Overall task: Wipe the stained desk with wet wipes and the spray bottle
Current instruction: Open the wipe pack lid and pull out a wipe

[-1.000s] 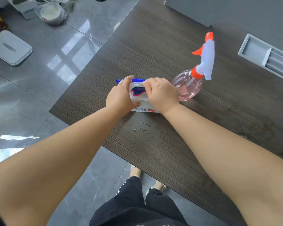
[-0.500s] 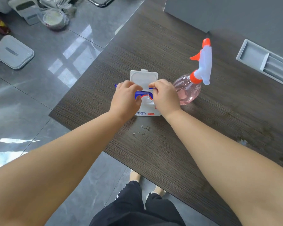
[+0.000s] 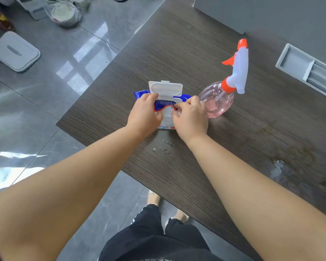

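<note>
Holding the wipes pack [image 3: 166, 122] flat on the table [image 3: 177, 44], near its front edge and a little in from the left corner. Pack lid [image 3: 166, 89] flipped up, standing open on the far side.

Left hand [image 3: 144, 113]: fingers curled over the pack's left half, gripping it down. Right hand [image 3: 190, 117]: thumb and forefinger pinch the pack at the red-rimmed opening; cannot tell if a wipe is between them.

Spray bottle [image 3: 220, 99] upright just right of the pack, close to the right hand's knuckles; contact unclear. Clear pink body, white head, orange trigger and nozzle.

Stains: small pale droplets [image 3: 164, 146] on the table just in front of the pack, between the forearms. Larger wet smear [image 3: 279, 168] further right, near the right forearm.

Grey recessed tray [image 3: 305, 68] set in the table toward the right edge. Grey box [image 3: 262, 12] at the far edge.

Floor [image 3: 64, 91]: glossy grey tiles. Flat grey lid [image 3: 15, 51] lying at left; wrapped bowl [image 3: 64, 13] beyond it. Black trousers [image 3: 152, 238] and feet below the table's front edge.
</note>
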A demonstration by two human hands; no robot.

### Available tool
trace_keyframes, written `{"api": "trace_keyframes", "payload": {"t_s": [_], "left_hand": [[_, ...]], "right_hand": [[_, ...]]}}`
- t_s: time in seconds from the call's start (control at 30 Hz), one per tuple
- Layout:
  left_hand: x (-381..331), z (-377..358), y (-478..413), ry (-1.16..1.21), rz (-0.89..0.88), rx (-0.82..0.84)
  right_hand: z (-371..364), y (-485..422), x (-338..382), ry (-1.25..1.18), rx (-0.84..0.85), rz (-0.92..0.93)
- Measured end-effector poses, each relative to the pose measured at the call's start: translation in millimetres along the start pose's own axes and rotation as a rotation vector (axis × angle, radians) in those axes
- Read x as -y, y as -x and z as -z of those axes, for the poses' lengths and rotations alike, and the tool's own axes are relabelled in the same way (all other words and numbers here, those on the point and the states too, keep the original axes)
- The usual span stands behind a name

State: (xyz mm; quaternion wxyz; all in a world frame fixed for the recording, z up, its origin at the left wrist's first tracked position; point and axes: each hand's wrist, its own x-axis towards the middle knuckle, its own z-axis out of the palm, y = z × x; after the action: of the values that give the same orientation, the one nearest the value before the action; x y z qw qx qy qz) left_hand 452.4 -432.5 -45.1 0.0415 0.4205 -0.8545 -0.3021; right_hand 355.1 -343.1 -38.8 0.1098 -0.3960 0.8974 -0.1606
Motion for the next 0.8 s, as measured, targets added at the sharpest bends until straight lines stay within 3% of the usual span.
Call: {"api": "trace_keyframes", "payload": {"t_s": [0.23, 0.8], "left_hand": [[1.0, 1.2, -1.3, 0.033, 0.009, 0.012], [1.4, 9.3, 6.6, -0.015, -0.07, 0.073]], "right_hand": [[-1.8, -10.8, 14.2, -0.012, 0.083, -0.26], [0.3, -25.2, 22.3, 0.119, 0.197, -0.33]]}}
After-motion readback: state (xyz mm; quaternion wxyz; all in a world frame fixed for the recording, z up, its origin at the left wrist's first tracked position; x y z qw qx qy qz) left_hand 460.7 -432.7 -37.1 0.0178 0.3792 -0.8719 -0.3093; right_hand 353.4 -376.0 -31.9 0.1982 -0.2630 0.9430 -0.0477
